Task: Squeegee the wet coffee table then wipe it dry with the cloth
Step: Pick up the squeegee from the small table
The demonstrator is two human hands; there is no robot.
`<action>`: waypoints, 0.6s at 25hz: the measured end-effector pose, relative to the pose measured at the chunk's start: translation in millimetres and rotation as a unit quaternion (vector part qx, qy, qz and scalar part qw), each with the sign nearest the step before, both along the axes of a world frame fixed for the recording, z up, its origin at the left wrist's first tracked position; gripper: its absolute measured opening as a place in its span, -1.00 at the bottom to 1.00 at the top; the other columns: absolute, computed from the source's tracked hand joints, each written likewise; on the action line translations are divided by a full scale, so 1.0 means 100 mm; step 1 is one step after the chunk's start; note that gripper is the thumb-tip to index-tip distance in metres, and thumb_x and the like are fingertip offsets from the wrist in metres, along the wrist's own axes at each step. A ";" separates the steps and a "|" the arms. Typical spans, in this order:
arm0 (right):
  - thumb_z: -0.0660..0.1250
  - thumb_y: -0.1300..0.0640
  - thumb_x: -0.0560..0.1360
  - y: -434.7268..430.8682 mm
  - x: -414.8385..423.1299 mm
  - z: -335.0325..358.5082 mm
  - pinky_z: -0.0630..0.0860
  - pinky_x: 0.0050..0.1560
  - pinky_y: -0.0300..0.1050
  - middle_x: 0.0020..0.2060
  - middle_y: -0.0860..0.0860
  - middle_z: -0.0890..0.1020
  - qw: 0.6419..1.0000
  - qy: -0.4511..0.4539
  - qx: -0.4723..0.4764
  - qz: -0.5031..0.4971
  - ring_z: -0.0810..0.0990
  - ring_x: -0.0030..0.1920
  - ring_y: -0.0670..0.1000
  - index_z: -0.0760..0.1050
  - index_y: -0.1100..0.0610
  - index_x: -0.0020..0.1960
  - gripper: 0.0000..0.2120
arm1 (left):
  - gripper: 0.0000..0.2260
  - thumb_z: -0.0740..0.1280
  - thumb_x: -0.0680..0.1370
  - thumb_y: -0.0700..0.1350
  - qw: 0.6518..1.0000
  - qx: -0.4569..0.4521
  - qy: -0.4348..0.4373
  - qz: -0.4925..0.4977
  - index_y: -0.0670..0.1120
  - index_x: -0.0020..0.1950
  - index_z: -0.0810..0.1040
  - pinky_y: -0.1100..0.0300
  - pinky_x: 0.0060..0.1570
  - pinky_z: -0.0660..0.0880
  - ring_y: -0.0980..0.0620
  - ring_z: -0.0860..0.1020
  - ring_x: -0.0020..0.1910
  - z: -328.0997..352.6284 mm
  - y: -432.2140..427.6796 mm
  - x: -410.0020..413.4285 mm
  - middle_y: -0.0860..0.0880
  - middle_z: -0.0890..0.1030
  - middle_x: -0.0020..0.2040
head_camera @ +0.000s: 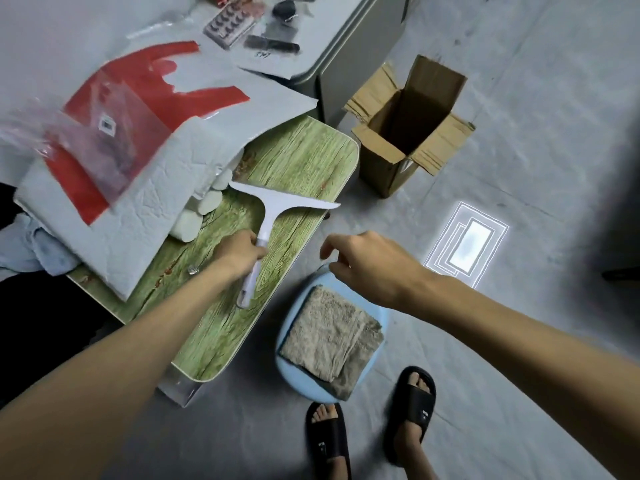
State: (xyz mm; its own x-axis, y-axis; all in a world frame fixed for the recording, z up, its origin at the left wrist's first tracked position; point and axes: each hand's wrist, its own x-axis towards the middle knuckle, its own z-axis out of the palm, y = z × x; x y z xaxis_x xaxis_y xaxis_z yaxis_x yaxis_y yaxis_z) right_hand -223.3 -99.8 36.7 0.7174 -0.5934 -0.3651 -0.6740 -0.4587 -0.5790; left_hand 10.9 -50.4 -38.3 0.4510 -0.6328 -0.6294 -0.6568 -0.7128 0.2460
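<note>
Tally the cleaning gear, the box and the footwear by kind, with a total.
Squeegee: 1
Cloth: 1
Blue basin: 1
Cardboard box: 1
Black slippers: 2
Total: 6

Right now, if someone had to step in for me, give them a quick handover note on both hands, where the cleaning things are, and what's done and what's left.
Left hand: closed on the handle of the white plastic squeegee, its blade lying across the green wood-grain coffee table near the far end.
Right hand: empty, fingers loosely open, hovering above the round pale blue stool.
The folded beige terry cloth lies on that stool, untouched.
A grey-and-red plastic bag and white rounded pieces cover the table's left side.
Done: squeegeeing looks underway; how much, I cannot tell.
Left: finish squeegeeing, then wipe dry with the cloth.
</note>
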 end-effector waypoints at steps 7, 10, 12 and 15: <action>0.24 -0.09 0.58 -0.17 -0.34 1.38 0.57 -0.04 -0.02 -0.03 -0.03 0.64 0.991 -0.043 0.077 -0.105 0.60 -0.11 -0.04 0.46 0.02 0.23 -0.71 | -0.92 0.36 0.52 -0.25 0.918 -0.086 0.368 0.124 -0.16 -0.14 0.47 0.35 -0.64 0.26 0.15 0.38 -0.62 1.99 -0.50 -0.71 -0.03 0.49 -0.47; 0.32 -0.11 0.53 -0.27 -0.61 2.37 0.57 -0.14 -0.14 -0.11 -0.03 0.63 0.966 -0.123 0.134 -0.184 0.62 -0.18 -0.05 0.39 0.06 0.29 -0.58 | -0.89 0.41 0.48 -0.24 0.895 -0.123 0.420 0.090 -0.13 -0.09 0.49 0.33 -0.57 0.22 0.17 0.36 -0.62 3.02 -0.74 -1.12 0.02 0.56 -0.47; 0.40 -0.01 0.49 -0.34 -0.84 2.99 0.54 -0.21 -0.14 -0.14 0.06 0.64 0.947 -0.163 0.159 -0.225 0.62 -0.22 0.00 0.38 0.11 0.29 -0.56 | -0.89 0.42 0.47 -0.23 0.888 -0.140 0.434 0.061 -0.12 -0.07 0.51 0.32 -0.54 0.22 0.18 0.35 -0.63 3.66 -0.91 -1.44 0.00 0.58 -0.41; 0.46 0.06 0.46 -0.48 -1.15 3.67 0.60 -0.09 0.05 -0.14 0.14 0.64 0.940 -0.164 0.141 -0.263 0.64 -0.18 0.09 0.40 0.15 0.25 -0.56 | -0.88 0.41 0.48 -0.25 0.883 -0.163 0.438 0.033 -0.14 -0.12 0.47 0.31 -0.57 0.26 0.15 0.39 -0.64 4.39 -1.16 -1.91 -0.03 0.58 -0.45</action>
State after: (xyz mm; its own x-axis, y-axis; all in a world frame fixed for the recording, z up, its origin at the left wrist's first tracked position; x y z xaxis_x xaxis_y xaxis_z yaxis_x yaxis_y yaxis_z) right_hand -338.3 -147.6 404.0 0.4526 -0.8106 -0.3716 -0.5294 0.0910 -0.8435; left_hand -180.2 -166.7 401.0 -0.0771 -0.8351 -0.5447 -0.0725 -0.5401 0.8384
